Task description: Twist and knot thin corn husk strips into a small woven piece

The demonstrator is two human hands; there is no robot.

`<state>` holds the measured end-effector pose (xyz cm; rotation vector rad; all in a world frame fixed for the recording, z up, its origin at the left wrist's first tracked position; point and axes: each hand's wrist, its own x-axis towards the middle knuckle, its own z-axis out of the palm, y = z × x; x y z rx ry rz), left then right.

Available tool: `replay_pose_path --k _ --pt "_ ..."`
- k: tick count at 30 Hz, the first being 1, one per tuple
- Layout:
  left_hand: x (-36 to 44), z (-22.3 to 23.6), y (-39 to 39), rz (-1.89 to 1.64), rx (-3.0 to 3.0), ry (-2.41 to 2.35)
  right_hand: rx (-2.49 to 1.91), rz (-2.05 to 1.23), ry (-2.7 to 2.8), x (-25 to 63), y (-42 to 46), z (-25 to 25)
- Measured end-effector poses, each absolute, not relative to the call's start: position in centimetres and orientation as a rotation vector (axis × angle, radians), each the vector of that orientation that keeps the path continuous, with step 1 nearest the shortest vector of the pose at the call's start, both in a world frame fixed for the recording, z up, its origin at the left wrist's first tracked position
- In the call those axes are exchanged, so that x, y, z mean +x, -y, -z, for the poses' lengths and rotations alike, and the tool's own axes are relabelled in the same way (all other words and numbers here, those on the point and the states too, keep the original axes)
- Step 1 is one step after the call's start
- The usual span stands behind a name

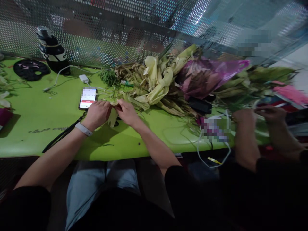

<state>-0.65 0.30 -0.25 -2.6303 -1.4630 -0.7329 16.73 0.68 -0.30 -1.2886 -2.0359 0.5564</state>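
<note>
Both my hands are together over the green table (60,141), pinching a pale corn husk (112,118) between them. My left hand (98,113), with a light band on its wrist, has its fingers closed on the husk's left side. From the right, my right hand (127,112) grips the same husk near its top. A strip of the husk hangs down below the fingers. Just beyond my left hand lies a phone (87,97) with a lit screen. A large heap of corn husks (154,83), some green and some dried brown, lies beyond my right hand.
A dark bottle (53,53) and a black mask (31,69) stand at the back left. A white charger (84,79) with its cable lies behind the phone. A purple plastic bag (199,77) rests on the husks. At right, another person's hands (245,118) work near a white cable (200,150).
</note>
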Motion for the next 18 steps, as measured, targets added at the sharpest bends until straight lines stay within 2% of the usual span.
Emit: replay_pose_path --k 5,10,15,18 --pt "-0.4 0.5 -0.1 0.613 -2.542 1.427 -1.289 -0.580 2.048 16.4 -0.6 0.2" --pt "-1.7 0.6 -1.0 0.577 -2.439 1.505 -1.071 -0.862 1.960 16.2 1.0 -0.9" --pt "-4.7 -1.2 -2.2 0.993 -2.062 1.899 -0.678 -1.481 1.862 19.7 1.0 -1.5" --pt "-6.3 -1.5 -3.1 1.255 -1.954 2.038 -0.578 -1.506 1.747 22.7 -0.4 -1.3"
